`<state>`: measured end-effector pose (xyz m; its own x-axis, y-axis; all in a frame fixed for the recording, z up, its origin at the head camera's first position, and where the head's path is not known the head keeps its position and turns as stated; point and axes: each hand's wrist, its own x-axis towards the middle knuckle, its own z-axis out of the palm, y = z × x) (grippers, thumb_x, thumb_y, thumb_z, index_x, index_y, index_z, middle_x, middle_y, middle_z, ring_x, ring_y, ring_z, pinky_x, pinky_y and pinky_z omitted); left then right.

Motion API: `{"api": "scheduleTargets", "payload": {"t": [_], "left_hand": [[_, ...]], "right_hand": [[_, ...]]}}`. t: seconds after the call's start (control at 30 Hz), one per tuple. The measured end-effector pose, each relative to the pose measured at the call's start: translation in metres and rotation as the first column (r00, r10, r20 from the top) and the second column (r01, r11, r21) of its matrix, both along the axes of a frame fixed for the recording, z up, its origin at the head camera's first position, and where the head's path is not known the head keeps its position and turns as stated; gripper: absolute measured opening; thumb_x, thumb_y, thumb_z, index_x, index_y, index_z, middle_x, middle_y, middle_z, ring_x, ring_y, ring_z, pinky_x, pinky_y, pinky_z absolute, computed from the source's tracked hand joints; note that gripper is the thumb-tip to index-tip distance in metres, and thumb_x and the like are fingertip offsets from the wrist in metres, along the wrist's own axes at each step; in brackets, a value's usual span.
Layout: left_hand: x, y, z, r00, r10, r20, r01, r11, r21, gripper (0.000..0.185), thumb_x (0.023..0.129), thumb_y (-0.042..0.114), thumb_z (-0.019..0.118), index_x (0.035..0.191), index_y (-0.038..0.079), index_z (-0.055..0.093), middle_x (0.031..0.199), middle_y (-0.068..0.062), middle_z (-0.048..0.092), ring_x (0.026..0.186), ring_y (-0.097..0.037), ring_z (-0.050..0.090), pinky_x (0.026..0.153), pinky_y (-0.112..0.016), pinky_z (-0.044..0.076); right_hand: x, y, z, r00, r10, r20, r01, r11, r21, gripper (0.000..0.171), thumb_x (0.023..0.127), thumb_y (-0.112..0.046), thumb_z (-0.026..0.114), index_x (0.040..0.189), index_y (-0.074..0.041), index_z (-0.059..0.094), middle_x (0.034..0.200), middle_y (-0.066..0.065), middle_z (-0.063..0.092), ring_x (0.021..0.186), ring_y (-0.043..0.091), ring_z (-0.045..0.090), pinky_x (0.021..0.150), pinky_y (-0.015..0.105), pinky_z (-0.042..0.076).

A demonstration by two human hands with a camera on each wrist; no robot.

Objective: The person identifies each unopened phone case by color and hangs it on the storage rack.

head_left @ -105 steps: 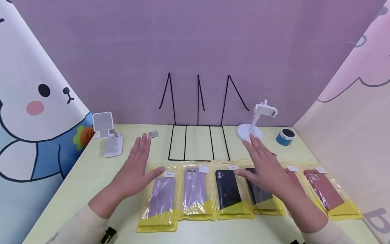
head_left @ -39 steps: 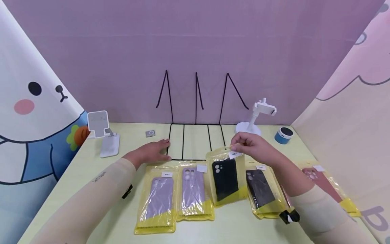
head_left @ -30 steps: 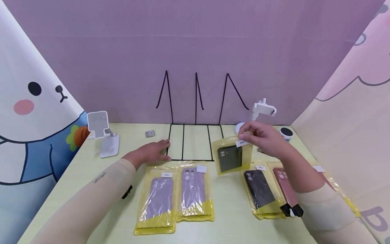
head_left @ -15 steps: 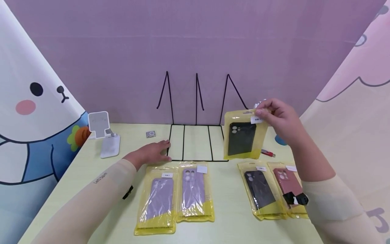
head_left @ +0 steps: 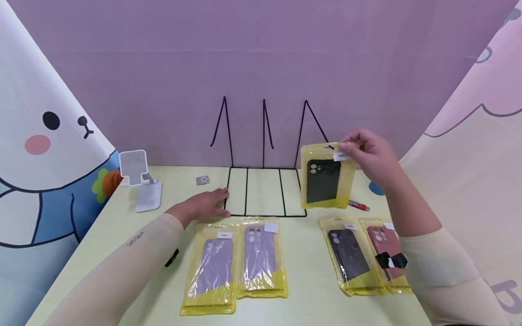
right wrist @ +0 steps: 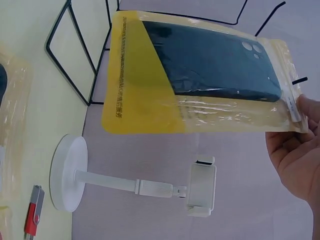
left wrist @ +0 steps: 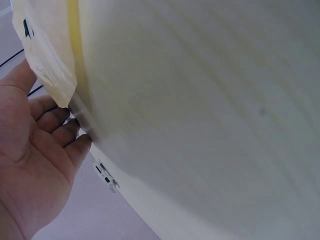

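My right hand [head_left: 375, 158] pinches the top corner of a clear-and-yellow bag holding a black phone case [head_left: 323, 181]. The bag hangs upright at the right hook of the black wire display rack [head_left: 264, 215]. In the right wrist view, the hook's tip pokes out through the hole at the top of the bag [right wrist: 145, 115]. Beside the left edge of the rack's base rests my left hand [head_left: 201, 206], fingers extended and touching the frame. The left wrist view shows that hand [left wrist: 40, 145] with loosely bent fingers; their contact with the frame is hidden there.
Bagged purple phone cases [head_left: 215, 267] lie front left; another black case [head_left: 348, 253] and a pink case [head_left: 385, 240] lie front right. A white phone stand [right wrist: 67, 172], a red USB stick [head_left: 359, 205], a small square device [head_left: 202, 180] and a folding stand [head_left: 148, 197] stand or lie around.
My right hand has picked the black phone case's bag up from the row and carried it up to the rack's right hook. The left hand went to the rack's base and stays there.
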<state>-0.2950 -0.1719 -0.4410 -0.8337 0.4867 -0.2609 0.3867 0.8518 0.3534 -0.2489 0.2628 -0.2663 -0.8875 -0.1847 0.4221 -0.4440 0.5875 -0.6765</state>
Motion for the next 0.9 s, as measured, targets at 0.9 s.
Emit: {"api": "scheduleTargets", "payload": {"t": [0.9], "left_hand": [[0.003, 0.000, 0.001, 1.000, 0.002, -0.002, -0.002, 1.000, -0.005, 0.084, 0.093, 0.055, 0.058, 0.157, 0.014, 0.023, 0.165, -0.009, 0.012, 0.151, -0.032, 0.013, 0.122, -0.051, 0.017]], "right_hand": [[-0.043, -0.017, 0.025, 0.979, -0.171, 0.113, 0.131, 0.945, 0.300, 0.049, 0.096, -0.055, 0.051, 0.116, -0.011, 0.057, 0.102, 0.010, 0.059, 0.087, 0.026, 0.050, 0.067, 0.038, 0.044]]}}
